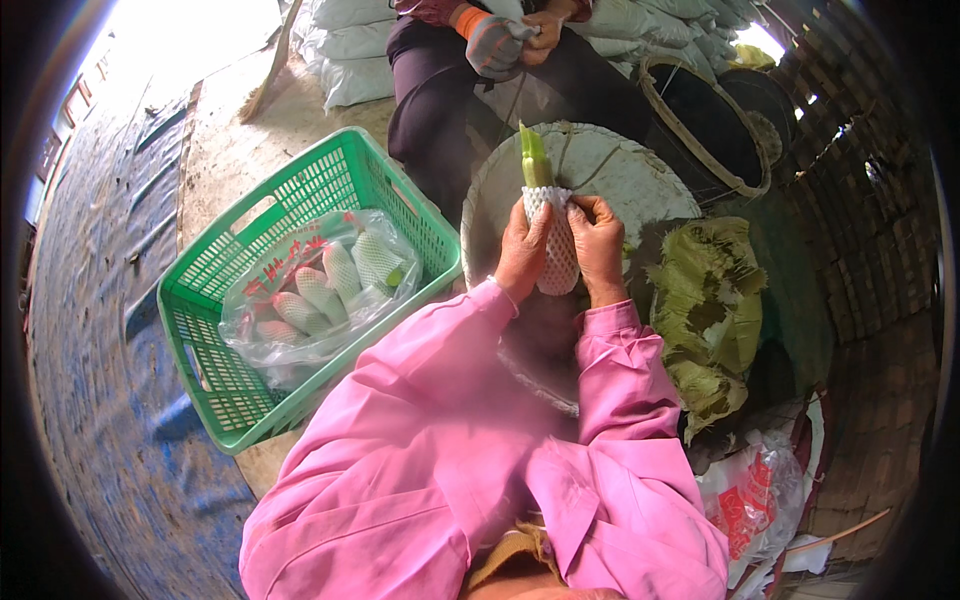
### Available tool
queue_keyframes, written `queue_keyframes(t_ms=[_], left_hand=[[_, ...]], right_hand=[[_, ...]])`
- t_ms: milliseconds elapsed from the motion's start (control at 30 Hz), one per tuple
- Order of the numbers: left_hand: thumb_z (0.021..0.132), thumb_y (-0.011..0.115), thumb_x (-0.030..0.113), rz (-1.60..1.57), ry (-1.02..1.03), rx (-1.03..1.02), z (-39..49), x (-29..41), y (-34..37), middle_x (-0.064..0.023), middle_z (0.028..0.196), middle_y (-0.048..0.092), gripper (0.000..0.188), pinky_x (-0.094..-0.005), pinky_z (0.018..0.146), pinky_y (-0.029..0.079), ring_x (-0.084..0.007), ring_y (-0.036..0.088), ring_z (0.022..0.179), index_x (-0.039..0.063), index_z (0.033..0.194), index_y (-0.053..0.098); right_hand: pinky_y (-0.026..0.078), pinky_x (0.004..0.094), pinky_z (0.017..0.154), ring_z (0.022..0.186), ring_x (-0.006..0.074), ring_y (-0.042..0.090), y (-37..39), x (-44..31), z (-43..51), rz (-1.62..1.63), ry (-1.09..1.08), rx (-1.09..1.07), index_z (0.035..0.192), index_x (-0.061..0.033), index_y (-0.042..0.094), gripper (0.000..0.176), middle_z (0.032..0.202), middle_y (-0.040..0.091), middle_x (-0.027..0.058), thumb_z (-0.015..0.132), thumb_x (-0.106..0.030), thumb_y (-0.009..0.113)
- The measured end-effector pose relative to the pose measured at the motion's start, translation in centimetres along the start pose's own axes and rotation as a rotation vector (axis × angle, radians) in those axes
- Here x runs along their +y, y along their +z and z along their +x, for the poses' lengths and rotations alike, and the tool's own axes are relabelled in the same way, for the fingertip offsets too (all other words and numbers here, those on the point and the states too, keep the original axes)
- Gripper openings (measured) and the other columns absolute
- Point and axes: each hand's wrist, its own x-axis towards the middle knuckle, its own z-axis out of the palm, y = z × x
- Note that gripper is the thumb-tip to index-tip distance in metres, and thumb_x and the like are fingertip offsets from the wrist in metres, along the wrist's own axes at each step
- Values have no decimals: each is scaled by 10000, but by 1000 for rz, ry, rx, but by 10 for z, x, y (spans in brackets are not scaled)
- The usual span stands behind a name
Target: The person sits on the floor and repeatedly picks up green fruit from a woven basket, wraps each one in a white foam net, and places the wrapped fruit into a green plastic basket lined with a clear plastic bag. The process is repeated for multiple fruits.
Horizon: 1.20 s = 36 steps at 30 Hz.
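Note:
A green vegetable stalk (537, 161) stands upright between my hands, its pointed tip facing away from me. White foam netting (556, 259) is around its lower part, so that end is hidden. My left hand (523, 251) grips the netting's left side near its upper rim. On the other side, the thumb and fingers of my right hand (600, 238) pinch the same rim. Below them is a round container (637, 176) with a whitish surface. To the left, a green plastic crate (247, 214) holds a clear plastic bag (247, 307) with several foam-netted pieces (319, 292).
A frayed yellow-green woven sack (712, 300) lies at right, above a printed plastic bag (754, 491). Opposite me sits another person (435, 82), one hand in a grey glove (493, 45). White sacks (349, 45) are stacked behind; a dark rimmed basket (697, 120) stands at upper right.

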Motion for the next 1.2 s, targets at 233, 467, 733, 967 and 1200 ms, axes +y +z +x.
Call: queue_keyframes(t_ms=[233, 467, 733, 967, 1200], left_hand=[[952, 485, 278, -181, -68, -27, -2, 8, -2, -43, 1082, 557, 360, -259, 875, 403, -110, 511, 985, 39, 1221, 467], [953, 458, 333, -71, -9, -1, 10, 2, -12, -114, 1106, 542, 421, -314, 906, 377, -207, 497, 1030, 16, 1229, 446], [940, 450, 384, 541, 207, 167, 13, -2, -11, -240, 1181, 464, 509, -412, 970, 326, -364, 421, 1119, -26, 1239, 418], [948, 496, 340, 226, 20, 94, 20, -2, -13, -79, 1081, 546, 421, -269, 851, 416, -126, 504, 981, 26, 1224, 441], [947, 515, 286, -85, -9, 54, 25, 9, -12, -22, 970, 603, 322, -221, 774, 429, -69, 525, 877, 5, 1097, 565]], right_hand=[[465, 257, 708, 769, 116, 555, 0, 5, 9, -129, -5, -93, 944, 12, 597, 165, 853, 618, 43, 847, -115, 635], [430, 286, 844, 922, 144, 534, 13, 22, 6, -84, 194, -278, 1136, 16, 550, 408, 1039, 604, 57, 949, -339, 478], [469, 396, 743, 806, 328, 610, 25, 18, 4, -126, 118, -112, 994, 26, 589, 450, 889, 633, 226, 924, -399, 460], [462, 473, 721, 849, 452, 581, 31, 13, 4, -414, 50, -67, 970, 35, 559, 481, 861, 599, 298, 913, -429, 450], [447, 486, 769, 925, 477, 542, 41, 2, 8, -432, 63, -84, 1054, 34, 542, 512, 957, 581, 314, 927, -443, 409]])
